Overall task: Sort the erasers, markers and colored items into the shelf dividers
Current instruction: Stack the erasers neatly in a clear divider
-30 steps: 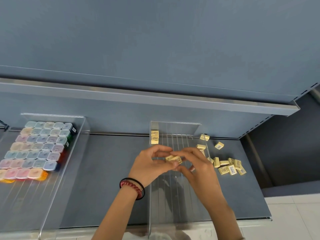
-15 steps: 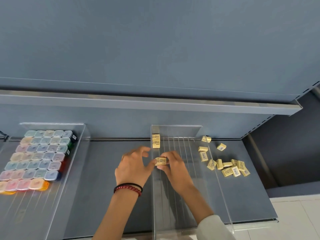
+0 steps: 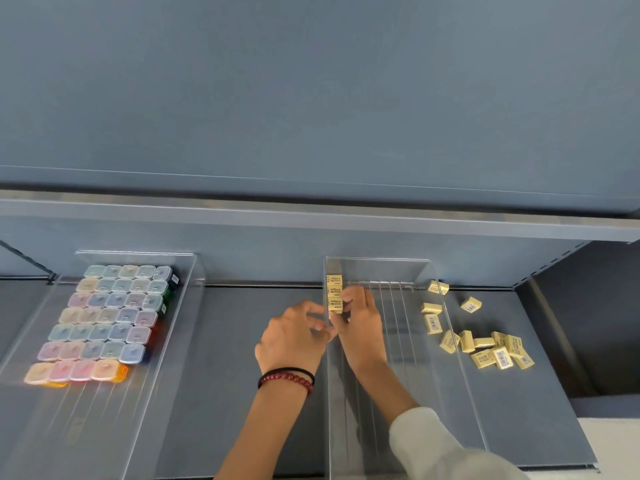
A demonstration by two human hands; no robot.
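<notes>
"Where is the eraser?"

"In the tray, near its back left corner, tight against the left wall. The right hand pinches it. It is the front one in a row of three."

"Why there?"

"I think the wall keeps the row straight. The left hand sits just outside that wall with bent fingers. I cannot tell if it holds anything."

"Which way does the eraser point?"

"Its words face up. The row runs back to front. The eraser's own long side seems to go across, but that's hard to tell."

"Any more?"

"A pile lies on the shelf, by the tray's right wall."
</notes>
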